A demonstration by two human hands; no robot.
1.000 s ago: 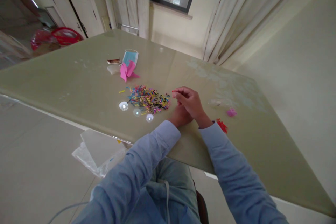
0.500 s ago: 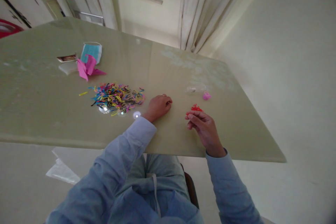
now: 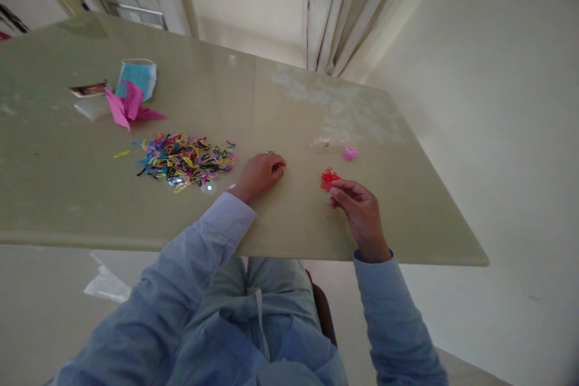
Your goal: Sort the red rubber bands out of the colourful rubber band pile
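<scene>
A small pile of red rubber bands (image 3: 330, 178) lies on the glossy table. My right hand (image 3: 357, 202) is at its near right edge, thumb and forefinger pinched together on a red rubber band, the fingertips touching the pile. My left hand (image 3: 261, 174), wearing a ring, rests on the tabletop with its fingers curled in; whatever they may hold is hidden. Left of it spreads a larger heap of mixed-colour rubber bands (image 3: 178, 160), with blue, yellow, black and pink ones among them.
Beyond the red pile are a clear plastic bottle or tube (image 3: 323, 143) and a pink ring-like piece (image 3: 350, 153). Far left lie a pink origami crane (image 3: 131, 105), a blue face mask (image 3: 143, 77) and a small printed card (image 3: 89, 89). The table's front edge (image 3: 289, 257) runs before my lap.
My right hand has shifted from in front of the red pile to its right side, so more of the pile shows. My left hand stays curled on the table. The view has tilted down slightly.
</scene>
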